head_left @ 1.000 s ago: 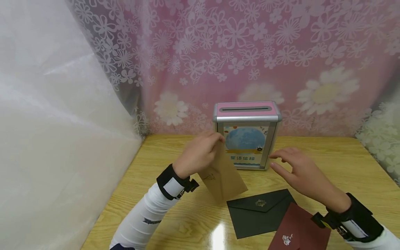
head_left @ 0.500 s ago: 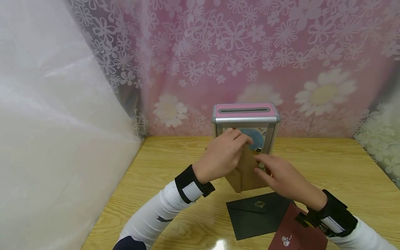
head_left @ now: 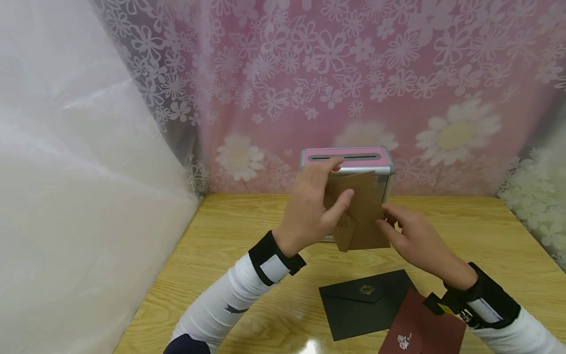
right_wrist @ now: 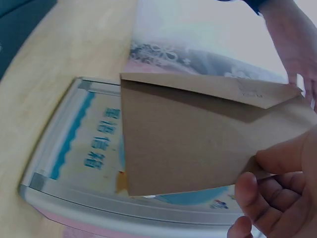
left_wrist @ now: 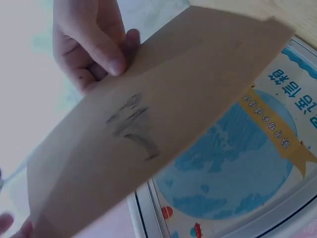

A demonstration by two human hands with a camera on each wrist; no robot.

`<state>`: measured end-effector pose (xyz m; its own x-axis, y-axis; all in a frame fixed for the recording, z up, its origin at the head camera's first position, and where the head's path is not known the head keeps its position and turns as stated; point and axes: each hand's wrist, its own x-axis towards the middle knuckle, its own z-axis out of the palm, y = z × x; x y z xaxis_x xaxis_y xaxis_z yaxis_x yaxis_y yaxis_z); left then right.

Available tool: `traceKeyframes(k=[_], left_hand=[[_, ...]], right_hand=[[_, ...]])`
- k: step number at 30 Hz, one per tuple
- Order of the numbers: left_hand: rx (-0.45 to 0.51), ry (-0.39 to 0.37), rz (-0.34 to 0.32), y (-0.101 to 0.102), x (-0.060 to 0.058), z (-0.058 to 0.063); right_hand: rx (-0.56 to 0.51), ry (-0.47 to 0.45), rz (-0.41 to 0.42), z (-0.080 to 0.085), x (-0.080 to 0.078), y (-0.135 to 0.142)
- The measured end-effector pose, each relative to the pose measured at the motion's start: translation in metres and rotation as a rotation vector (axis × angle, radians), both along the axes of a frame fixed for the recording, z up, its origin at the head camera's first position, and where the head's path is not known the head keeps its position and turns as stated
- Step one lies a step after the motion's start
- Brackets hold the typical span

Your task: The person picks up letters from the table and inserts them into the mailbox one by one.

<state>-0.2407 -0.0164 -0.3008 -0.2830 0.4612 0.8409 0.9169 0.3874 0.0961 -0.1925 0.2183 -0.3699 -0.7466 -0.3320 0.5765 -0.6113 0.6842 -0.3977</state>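
Note:
In the head view, a brown paper envelope (head_left: 364, 211) is held upright in front of a silver-framed letter box (head_left: 385, 189) with a pink slotted top. My right hand (head_left: 413, 241) pinches the envelope's right edge between thumb and fingers, which the right wrist view shows closely. At the envelope's left side, my left hand (head_left: 305, 206) has its fingers extended and thumb spread; whether it touches the paper I cannot tell. A dark printed mark shows on the envelope (left_wrist: 133, 124) in the left wrist view. A flap stands slightly away from the envelope (right_wrist: 188, 144) in the right wrist view.
On the wooden table (head_left: 212, 275) lies a dark green envelope (head_left: 362, 309) with a gold emblem. A dark red envelope (head_left: 424, 324) overlaps its right corner. A pink floral curtain (head_left: 274, 98) hangs behind the box, and white sheeting (head_left: 88, 172) covers the left side.
The brown envelope has moved right and up in front of the box. My left hand has loosened its hold and spread its fingers, while my right hand has come to grip the right edge.

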Motion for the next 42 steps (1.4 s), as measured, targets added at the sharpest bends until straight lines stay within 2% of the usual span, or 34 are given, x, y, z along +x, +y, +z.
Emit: traceKeyframes(k=[2, 5, 10, 12, 18, 24, 29, 36, 42], left_hand=[[0.068, -0.018, -0.030, -0.003, -0.003, 0.001], [0.109, -0.068, -0.035, -0.005, -0.008, -0.001], [0.177, -0.235, -0.061, -0.006, -0.018, -0.009], [0.202, -0.276, -0.073, -0.006, -0.020, -0.010], [0.155, -0.296, -0.040, -0.002, -0.024, -0.007], [0.144, -0.377, -0.039, 0.002, -0.028, -0.008], [0.150, -0.381, -0.041, 0.006, -0.035, -0.002], [0.177, -0.324, -0.038, 0.009, -0.046, 0.017], [0.200, -0.300, -0.027, 0.010, -0.055, 0.033]], right_hand=[[-0.027, 0.015, -0.005, 0.007, -0.001, 0.004], [-0.062, 0.043, -0.014, 0.020, -0.004, 0.008], [-0.090, 0.108, -0.044, 0.038, -0.012, 0.011], [-0.109, 0.115, -0.047, 0.044, -0.014, 0.012], [-0.152, 0.118, -0.048, 0.062, -0.021, 0.010], [-0.181, 0.104, -0.059, 0.078, -0.030, 0.005], [-0.223, 0.095, -0.051, 0.093, -0.036, 0.002], [-0.279, 0.112, -0.069, 0.111, -0.043, -0.002], [-0.299, 0.149, -0.105, 0.125, -0.057, -0.004]])
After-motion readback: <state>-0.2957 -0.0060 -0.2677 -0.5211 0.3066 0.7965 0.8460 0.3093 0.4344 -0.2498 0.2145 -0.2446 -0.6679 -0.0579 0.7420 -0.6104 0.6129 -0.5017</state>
